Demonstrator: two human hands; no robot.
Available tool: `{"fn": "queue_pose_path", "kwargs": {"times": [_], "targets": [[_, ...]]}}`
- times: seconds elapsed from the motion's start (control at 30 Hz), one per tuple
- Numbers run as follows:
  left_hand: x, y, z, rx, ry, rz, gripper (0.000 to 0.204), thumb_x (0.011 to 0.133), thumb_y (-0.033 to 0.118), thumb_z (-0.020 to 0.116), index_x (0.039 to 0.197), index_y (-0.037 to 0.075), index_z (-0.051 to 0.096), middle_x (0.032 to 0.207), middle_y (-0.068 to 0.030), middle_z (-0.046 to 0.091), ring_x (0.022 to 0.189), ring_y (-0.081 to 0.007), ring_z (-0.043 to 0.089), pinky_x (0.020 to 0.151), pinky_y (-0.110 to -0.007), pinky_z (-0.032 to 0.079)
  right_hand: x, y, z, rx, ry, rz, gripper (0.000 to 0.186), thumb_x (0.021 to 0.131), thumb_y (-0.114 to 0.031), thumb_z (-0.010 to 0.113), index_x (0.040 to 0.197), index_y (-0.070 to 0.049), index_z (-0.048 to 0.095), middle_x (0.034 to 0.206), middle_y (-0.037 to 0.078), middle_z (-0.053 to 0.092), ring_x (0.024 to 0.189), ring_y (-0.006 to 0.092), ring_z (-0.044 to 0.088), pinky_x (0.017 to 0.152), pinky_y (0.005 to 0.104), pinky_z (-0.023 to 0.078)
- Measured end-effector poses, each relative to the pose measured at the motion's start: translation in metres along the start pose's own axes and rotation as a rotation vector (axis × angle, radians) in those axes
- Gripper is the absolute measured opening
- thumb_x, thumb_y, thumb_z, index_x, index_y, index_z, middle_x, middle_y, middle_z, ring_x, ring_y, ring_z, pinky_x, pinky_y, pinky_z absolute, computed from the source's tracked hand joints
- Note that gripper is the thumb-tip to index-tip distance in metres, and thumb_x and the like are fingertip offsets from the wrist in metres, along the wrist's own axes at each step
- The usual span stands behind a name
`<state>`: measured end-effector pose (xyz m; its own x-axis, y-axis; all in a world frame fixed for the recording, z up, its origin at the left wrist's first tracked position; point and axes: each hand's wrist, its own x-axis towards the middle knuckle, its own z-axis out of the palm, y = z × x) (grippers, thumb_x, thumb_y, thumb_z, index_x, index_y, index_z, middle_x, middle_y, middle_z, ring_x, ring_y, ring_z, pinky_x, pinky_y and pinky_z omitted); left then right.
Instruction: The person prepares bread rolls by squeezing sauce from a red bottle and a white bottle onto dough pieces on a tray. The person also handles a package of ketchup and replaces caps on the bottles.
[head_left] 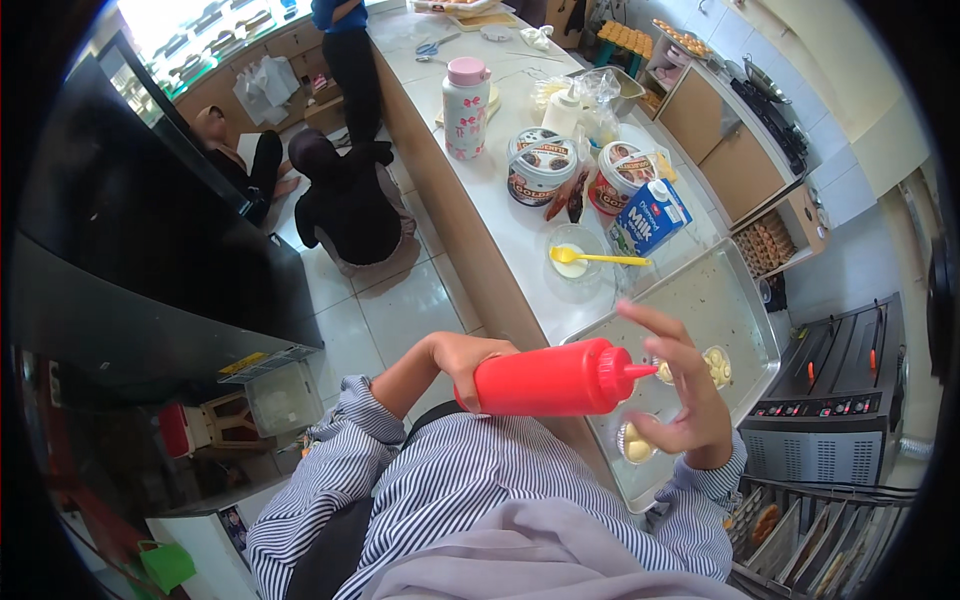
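My left hand [462, 362] is wrapped round the base of a red squeeze bottle [540, 381], which lies sideways with its pointed nozzle to the right. Just beyond the nozzle, my right hand [697, 410] is open, its thumb and fingers curved apart with nothing visible between them. Under that hand is a metal baking tray [735, 290]. On the tray are a foil cup [636, 441] with pale dough pieces and another filled foil cup [717, 367]; a third shows partly behind my fingers.
A clear bowl [590, 282] with a yellow spatula [600, 257] stands beyond the tray. Near it are a blue milk carton [650, 217], two lidded tubs, a white squeeze bottle [563, 112] and a pink-lidded flask [466, 110]. Several people are left of the counter; an oven [820, 390] stands at right.
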<state>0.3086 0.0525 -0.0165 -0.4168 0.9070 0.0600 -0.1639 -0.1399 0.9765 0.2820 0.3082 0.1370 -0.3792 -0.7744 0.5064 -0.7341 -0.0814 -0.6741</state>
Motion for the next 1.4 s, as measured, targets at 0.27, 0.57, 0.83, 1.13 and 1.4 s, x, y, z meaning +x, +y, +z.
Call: {"fn": "queue_pose_path", "kwargs": {"times": [0.27,0.57,0.83,1.13,1.4], "targets": [[0.002,0.009,0.01,0.086,0.15,-0.086,0.071,0.049,0.014,0.075,0.113,-0.002,0.05,0.099,-0.0116,0.061,0.089,-0.0199,0.059,0.081,-0.031,0.048,0.002,-0.015,0.003,-0.324,-0.129,0.527,0.037,0.07,-0.021,0.072,0.095,0.0,0.057,0.086,0.014,0.06,0.074,0.023,0.061,0.065,0.0272,0.049],[-0.001,0.001,0.005,-0.091,0.037,-0.042,0.068,0.049,0.016,0.075,0.111,-0.002,0.052,0.099,-0.0116,0.061,0.089,-0.0205,0.058,0.081,-0.031,0.047,0.009,-0.015,-0.001,-0.261,-0.143,0.201,0.032,0.068,-0.018,0.073,0.095,-0.005,0.06,0.095,0.012,0.058,0.085,0.0259,0.058,0.071,0.0335,0.048],[0.007,-0.017,0.006,-0.18,-0.148,-0.002,0.066,0.049,0.017,0.075,0.107,-0.004,0.052,0.094,-0.0108,0.061,0.085,-0.0198,0.057,0.076,-0.031,0.047,0.016,-0.011,-0.017,-0.079,-0.214,0.021,0.03,0.06,-0.008,0.075,0.088,-0.007,0.065,0.101,0.011,0.06,0.087,0.0265,0.057,0.073,0.034,0.048],[0.011,-0.042,0.016,-0.21,-0.048,0.183,0.062,0.052,0.015,0.075,0.106,-0.004,0.052,0.089,-0.0102,0.061,0.078,-0.0182,0.059,0.071,-0.029,0.049,-0.012,-0.01,-0.011,0.215,0.26,0.135,0.041,0.056,-0.008,0.08,0.093,-0.006,0.061,0.1,0.019,0.058,0.087,0.0248,0.059,0.072,0.0325,0.052],[0.0,-0.043,0.008,-0.197,0.018,0.166,0.063,0.055,0.016,0.081,0.108,-0.002,0.053,0.095,-0.0108,0.062,0.086,-0.0183,0.061,0.078,-0.03,0.049,-0.064,0.002,0.026,0.529,0.722,0.245,0.044,0.062,-0.024,0.081,0.094,-0.008,0.054,0.094,0.018,0.057,0.08,0.0242,0.061,0.065,0.0302,0.054]]}}
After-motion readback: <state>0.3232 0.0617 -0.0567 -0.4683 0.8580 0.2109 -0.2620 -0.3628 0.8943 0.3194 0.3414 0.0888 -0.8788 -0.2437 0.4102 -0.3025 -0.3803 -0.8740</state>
